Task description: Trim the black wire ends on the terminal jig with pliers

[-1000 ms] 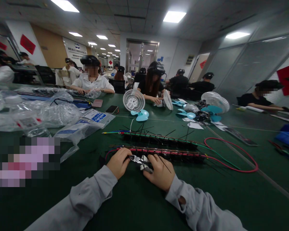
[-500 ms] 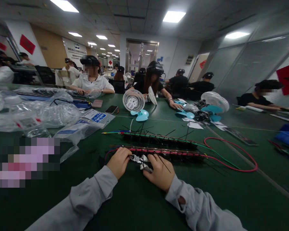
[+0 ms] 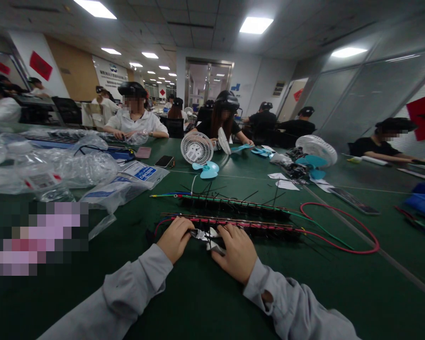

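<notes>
My left hand [image 3: 175,240] is closed, fingertips bent around something small and dark that I cannot make out, beside the near black strip bundled with red wire [image 3: 262,226]. My right hand [image 3: 238,252] is closed too, its thumb and fingers pinching a crumpled white-and-grey piece [image 3: 215,246]. More of this white material shows between both hands, with a thin black cable tie across it. Behind lies a second black strip with a green wire [image 3: 250,204], and several cable-tie tails stick up from it.
Plastic packaging [image 3: 81,163] and a bottle [image 3: 44,174] lie left. Beyond the strips are a white fan grille [image 3: 197,148], a blue fan blade [image 3: 206,170] and a phone [image 3: 164,161]. A red wire loop [image 3: 377,243] spreads right. A person opposite handles another blue blade [image 3: 241,148].
My hands stay nearly in place; the black cable-tie tail that lay across my right hand no longer shows there. The person opposite has lifted a blue fan blade and drawn it leftward.
</notes>
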The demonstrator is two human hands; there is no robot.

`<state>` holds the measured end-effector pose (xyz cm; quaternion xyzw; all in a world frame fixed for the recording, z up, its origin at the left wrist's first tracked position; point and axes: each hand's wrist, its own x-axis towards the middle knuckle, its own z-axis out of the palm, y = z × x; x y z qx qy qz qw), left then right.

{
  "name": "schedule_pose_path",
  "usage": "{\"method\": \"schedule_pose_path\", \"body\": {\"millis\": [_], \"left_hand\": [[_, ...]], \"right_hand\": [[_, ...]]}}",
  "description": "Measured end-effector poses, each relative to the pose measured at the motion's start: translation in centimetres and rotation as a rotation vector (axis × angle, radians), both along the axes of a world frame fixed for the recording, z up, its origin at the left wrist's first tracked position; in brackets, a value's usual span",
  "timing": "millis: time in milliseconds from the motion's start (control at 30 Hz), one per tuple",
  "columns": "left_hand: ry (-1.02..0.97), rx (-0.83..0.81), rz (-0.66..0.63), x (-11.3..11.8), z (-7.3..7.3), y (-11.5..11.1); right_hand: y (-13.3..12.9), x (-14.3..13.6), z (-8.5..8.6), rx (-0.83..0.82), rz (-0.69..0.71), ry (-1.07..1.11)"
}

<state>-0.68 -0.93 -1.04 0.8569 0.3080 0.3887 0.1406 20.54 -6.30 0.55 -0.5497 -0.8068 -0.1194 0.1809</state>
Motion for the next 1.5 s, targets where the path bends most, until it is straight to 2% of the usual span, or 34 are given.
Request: {"method": "schedule_pose_path", "body": {"millis": [500, 1067, 1500], "left_hand": [[-0.013, -0.008, 0.000, 0.02, 0.08, -0.05], [-0.024, -0.007, 0.007, 0.01, 0.03, -0.08], [-0.040, -0.010, 0.020, 0.12, 0.16, -0.16]], "right_hand": [[-0.15, -0.22, 0.72, -0.018, -0.014, -0.024], [-0.07, 0.18, 0.38, 0.021, 0.060, 0.005], [0.00, 0.14, 0.21, 0.057, 0.017, -0.042]]}}
